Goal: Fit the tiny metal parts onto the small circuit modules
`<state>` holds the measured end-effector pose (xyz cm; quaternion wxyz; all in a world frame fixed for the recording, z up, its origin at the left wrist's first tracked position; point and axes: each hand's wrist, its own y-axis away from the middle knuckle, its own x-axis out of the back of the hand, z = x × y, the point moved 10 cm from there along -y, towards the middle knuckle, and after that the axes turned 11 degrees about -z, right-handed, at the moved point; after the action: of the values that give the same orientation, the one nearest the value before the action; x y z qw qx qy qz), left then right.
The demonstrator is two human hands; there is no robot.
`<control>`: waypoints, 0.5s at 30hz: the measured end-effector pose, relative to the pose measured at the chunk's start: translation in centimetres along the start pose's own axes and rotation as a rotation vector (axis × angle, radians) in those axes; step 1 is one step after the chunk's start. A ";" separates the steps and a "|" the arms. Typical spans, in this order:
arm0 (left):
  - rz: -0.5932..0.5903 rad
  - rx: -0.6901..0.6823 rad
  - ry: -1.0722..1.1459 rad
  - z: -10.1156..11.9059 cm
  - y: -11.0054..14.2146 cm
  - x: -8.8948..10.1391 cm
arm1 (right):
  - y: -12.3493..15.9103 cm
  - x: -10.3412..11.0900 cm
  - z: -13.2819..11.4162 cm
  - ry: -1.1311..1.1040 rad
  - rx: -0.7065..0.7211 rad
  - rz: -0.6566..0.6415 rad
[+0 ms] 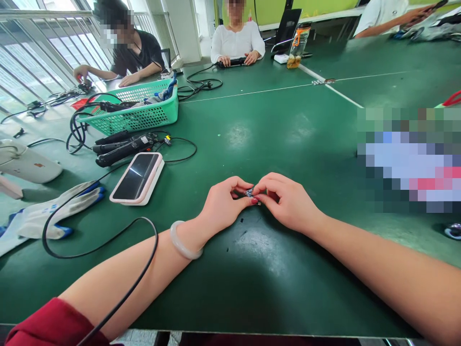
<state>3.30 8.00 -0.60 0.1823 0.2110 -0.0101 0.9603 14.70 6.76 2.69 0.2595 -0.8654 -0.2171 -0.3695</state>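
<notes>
In the head view a small silvery and dark piece [249, 192], too tiny to identify, sits between my fingertips above the green table. My left hand [225, 202], with a pale bangle [183, 242] on its wrist, pinches it between thumb and fingers. From the other side my right hand [286, 197] closes its thumb and fingertips on the same piece. The fingers partly cover it. Just below the hands, a tiny dark bit [242, 220] and another speck [227, 250] lie on the tabletop.
To the left are a phone [135, 178], black corded devices [124, 148], a work glove [54, 211] and a green basket [133, 115]. A black cable [157, 235] crosses over my left forearm. A bottle [298, 45] stands far back. Several people sit around the table.
</notes>
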 end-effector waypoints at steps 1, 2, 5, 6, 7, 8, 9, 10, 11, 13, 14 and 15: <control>0.001 0.000 0.002 0.0 0.0 0.0 | 0.0 0.0 0.0 0.000 0.001 0.002; 0.004 0.001 0.004 0.0 0.0 0.0 | 0.0 0.1 0.0 0.001 0.003 0.008; 0.015 -0.002 0.019 0.0 0.0 0.1 | 0.1 0.5 -0.2 0.004 0.010 0.037; 0.018 0.001 0.033 -0.1 -0.1 0.1 | 0.2 0.7 -0.3 0.006 0.010 0.055; 0.024 0.006 0.057 -0.3 -0.1 0.2 | 0.3 1.0 -0.4 0.008 0.009 0.076; 0.033 0.014 0.090 -0.5 -0.2 0.3 | 0.4 1.3 -0.5 0.010 0.008 0.097; 0.049 0.024 0.132 -0.7 -0.2 0.4 | 0.5 1.4 -0.6 0.012 0.011 0.109; 0.073 0.036 0.176 -1.0 -0.3 0.7 | 0.5 1.3 -0.8 0.016 0.021 0.099; 0.101 0.043 0.217 -1.3 -0.3 0.9 | 0.5 0.9 -1.2 0.025 0.044 0.060; 0.148 0.045 0.265 -1.6 -0.4 1.4 | 0.5 -0.8 -2.0 0.060 0.106 -0.089; 0.162 0.044 0.270 -1.6 -0.4 1.5 | 0.6 -1.9 -2.5 0.084 0.137 -0.172; 0.168 0.041 0.265 -1.6 -0.4 1.5 | 0.7 -2.8 -2.8 0.109 0.163 -0.242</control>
<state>1.51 9.05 -1.49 0.0966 0.0843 0.0160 0.9916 11.85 3.99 2.06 0.2940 -0.7874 -0.3349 -0.4259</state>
